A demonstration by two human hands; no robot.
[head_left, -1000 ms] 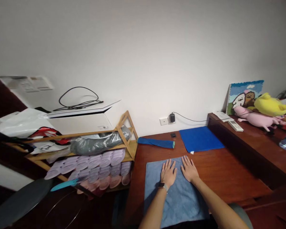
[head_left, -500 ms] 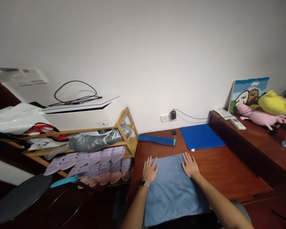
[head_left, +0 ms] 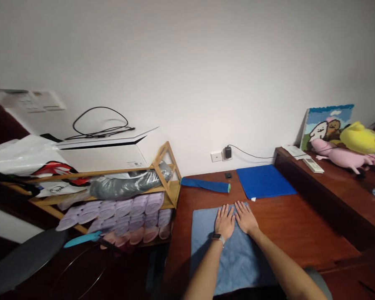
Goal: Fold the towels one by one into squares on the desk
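A grey-blue towel (head_left: pixel 206 227) lies spread on the brown desk (head_left: pixel 287 216), slightly wrinkled toward its front edge. Flat on the towel's far part rests my left hand (head_left: pixel 225 223), its fingers stretched out and a watch on the wrist. Close beside it, my right hand (head_left: pixel 246 218) is also flat, pressed on the towel near its far right corner. Neither hand grips anything. Beyond them are a rolled blue cloth (head_left: pixel 206 184) with a green edge and a bright blue folded cloth (head_left: pixel 265 181) with a small white tag.
At the left stands a wooden rack (head_left: pixel 175 191) with purple slippers (head_left: pixel 125 208) and a white box (head_left: pixel 103 157). A raised ledge on the right carries a remote (head_left: pixel 313 165), a pink plush toy (head_left: pixel 340 156) and a yellow one (head_left: pixel 364 138). A plugged-in adapter (head_left: pixel 228 152) sits on the wall.
My left hand has slid right across the towel, from its left edge to beside my right hand. My right hand has barely shifted. Both stay flat.
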